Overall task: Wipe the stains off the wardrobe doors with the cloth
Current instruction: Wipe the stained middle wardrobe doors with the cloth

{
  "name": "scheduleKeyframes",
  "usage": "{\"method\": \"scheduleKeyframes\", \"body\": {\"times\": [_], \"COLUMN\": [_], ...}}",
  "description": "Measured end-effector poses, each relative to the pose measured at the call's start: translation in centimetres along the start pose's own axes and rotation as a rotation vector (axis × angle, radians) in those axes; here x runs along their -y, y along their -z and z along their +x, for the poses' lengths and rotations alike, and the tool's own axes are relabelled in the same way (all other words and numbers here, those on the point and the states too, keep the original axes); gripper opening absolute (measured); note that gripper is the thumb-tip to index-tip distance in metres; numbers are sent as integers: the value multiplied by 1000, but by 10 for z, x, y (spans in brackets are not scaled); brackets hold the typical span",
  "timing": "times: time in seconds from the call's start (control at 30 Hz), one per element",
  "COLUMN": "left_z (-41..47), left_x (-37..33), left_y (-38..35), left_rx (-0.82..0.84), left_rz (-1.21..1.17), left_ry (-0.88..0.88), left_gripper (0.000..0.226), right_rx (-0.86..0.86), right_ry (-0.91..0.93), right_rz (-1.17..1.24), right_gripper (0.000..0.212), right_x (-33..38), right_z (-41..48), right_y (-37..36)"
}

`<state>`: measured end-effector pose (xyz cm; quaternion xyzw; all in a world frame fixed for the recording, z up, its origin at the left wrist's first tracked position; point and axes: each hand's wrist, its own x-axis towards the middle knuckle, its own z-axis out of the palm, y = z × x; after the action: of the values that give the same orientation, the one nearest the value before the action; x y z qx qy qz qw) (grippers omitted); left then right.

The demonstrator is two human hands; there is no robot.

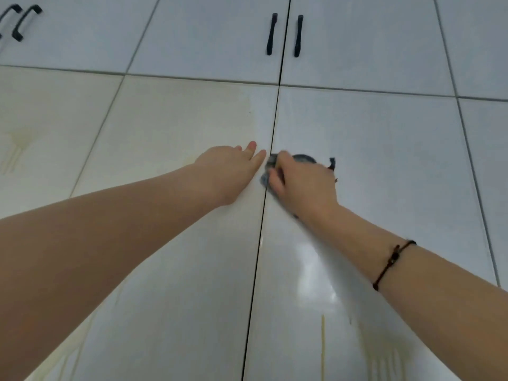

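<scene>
Glossy white wardrobe doors fill the view. My right hand (301, 182) presses a dark grey-blue cloth (303, 158) against the right door (384, 160), just right of the dark centre gap. Only the cloth's edges show around my fingers. My left hand (229, 171) lies flat on the left door (170, 127), fingers spread, tips close to the gap. Yellowish stains tint the upper part of the left door (192, 105). Drip streaks (323, 339) run down the lower right door, and more streaks (15, 149) mark the far left panel.
Two black vertical handles (284, 35) sit on the upper doors either side of the centre gap. Another black handle pair (20, 22) is at the top left. Grey seams divide the panels. A dark cord bracelet (390, 264) circles my right wrist.
</scene>
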<state>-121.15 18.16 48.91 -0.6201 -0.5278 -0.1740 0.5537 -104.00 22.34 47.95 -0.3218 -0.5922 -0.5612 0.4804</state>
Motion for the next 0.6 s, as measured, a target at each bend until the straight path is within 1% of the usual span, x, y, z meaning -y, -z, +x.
{"method": "scheduleKeyframes", "body": {"times": [0.03,0.07,0.1,0.13,0.17,0.3,0.37,0.4,0.43,0.53,0.57,0.6], "left_z": [-2,-2,-2,-2,-2,-3,-5,-6,-5,-7,-7,-7], "left_x": [2,4,5,4,4,5,7,6,6,8,8,10], "left_y": [-2,-6,-7,-8,-9,-12,-14,-15,-15,-17,-18,-19], "left_rx": [-2,-11,-23,-32,-41,-80,-85,-82,-82,-65,-60,-55], "left_rz": [-14,-24,-37,-52,-74,-138,-164,-172,-172,-191,-198,-202], "left_ry": [-7,-7,-5,-1,2,10,11,9,3,-4,-4,0], "left_gripper": [88,89,89,89,88,89,92,92,91,91,91,91], "right_rx": [-15,-51,-82,-99,-93,4,12,1,-24,-40,-49,-68], "right_ry": [-136,-230,-274,-280,-247,44,101,91,40,-265,-309,-313], "right_rz": [7,7,14,19,14,87,100,77,40,4,6,6], "right_gripper": [22,23,23,23,22,25,25,24,23,23,24,24], "right_x": [-12,-21,-22,-14,-1,42,39,35,29,8,5,5], "right_z": [21,37,45,45,36,-40,-49,-39,-21,50,60,60], "right_y": [3,1,-5,-9,-14,-15,-11,-11,-12,-12,-14,-17]}}
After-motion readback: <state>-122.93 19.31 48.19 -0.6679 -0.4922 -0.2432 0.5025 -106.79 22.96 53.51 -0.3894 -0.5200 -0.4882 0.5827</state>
